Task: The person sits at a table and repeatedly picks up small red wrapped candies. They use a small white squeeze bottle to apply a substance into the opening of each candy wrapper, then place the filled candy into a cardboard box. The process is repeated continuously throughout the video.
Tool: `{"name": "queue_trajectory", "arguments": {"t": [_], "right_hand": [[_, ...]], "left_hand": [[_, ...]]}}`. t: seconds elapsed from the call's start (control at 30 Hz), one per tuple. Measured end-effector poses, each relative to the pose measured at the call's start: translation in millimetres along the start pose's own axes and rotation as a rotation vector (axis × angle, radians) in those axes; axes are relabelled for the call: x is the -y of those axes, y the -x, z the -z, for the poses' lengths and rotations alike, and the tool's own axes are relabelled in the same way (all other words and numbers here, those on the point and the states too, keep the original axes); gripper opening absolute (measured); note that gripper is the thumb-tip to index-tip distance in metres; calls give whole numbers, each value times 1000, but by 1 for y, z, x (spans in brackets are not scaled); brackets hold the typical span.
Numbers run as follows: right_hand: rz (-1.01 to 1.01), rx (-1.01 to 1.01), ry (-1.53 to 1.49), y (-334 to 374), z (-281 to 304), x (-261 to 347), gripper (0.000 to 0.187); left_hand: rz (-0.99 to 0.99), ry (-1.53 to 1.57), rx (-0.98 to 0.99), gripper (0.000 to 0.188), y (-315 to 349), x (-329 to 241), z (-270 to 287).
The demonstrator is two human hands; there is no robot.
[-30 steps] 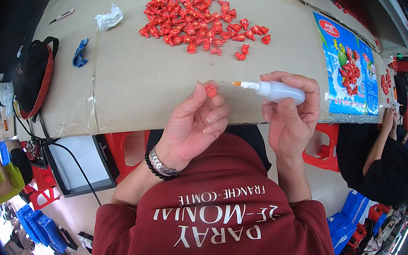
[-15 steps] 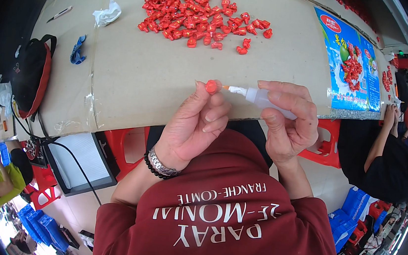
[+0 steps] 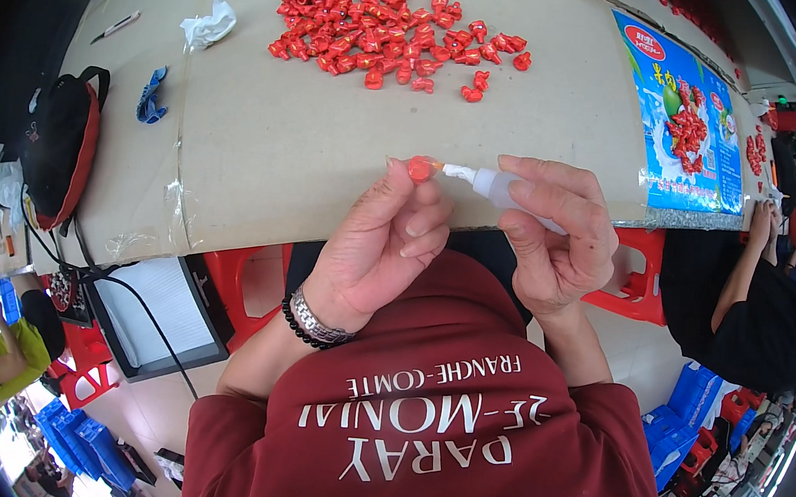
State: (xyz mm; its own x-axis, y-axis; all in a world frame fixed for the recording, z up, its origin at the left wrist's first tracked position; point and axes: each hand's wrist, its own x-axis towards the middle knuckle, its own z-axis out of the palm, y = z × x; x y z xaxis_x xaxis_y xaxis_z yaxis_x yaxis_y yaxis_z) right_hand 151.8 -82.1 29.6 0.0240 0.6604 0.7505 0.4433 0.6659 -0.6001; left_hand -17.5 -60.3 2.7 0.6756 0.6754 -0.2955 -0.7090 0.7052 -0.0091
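Observation:
Between thumb and fingers, my left hand pinches a small red plastic piece just above the table's near edge. My right hand is closed round a translucent white squeeze bottle, lying sideways in the fingers. The bottle's narrow orange-tinted nozzle points left and meets the red piece, or nearly so; the exact contact is too small to tell. Farther back, a loose heap of similar red pieces lies on the covered table, with a few strays at its right side.
A crumpled white tissue, a pen, a blue strip and a black-and-red bag lie to the left. At right, a blue printed sheet carries more red pieces. Another person sits beyond it. Red stools stand below.
The bottle in my right hand has shifted slightly left, its nozzle closer to the red piece. My left hand has turned the piece a little.

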Motion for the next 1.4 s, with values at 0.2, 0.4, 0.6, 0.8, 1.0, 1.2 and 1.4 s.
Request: {"name": "queue_trajectory", "arguments": {"t": [0.2, 0.4, 0.6, 0.8, 1.0, 1.2, 1.4], "right_hand": [[25, 11, 14, -1, -1, -1, 21], [11, 11, 41, -2, 0, 2, 21], [-36, 67, 58, 1, 4, 6, 21], [23, 9, 7, -4, 5, 5, 19], [-53, 15, -74, -1, 7, 8, 19], [-44, 16, -70, 0, 6, 8, 20], [-43, 15, -73, 0, 5, 8, 19]], "left_hand": [[5, 1, 3, 31, 0, 0, 1], [3, 4, -10, 30, 0, 0, -1], [4, 0, -10, 30, 0, 0, 1], [-14, -99, 52, 23, -3, -3, 10], [-71, -152, 63, 18, -5, -3, 10], [-96, -199, 70, 16, -4, -2, 8], [-89, -211, 68, 16, -4, -2, 6]]}}
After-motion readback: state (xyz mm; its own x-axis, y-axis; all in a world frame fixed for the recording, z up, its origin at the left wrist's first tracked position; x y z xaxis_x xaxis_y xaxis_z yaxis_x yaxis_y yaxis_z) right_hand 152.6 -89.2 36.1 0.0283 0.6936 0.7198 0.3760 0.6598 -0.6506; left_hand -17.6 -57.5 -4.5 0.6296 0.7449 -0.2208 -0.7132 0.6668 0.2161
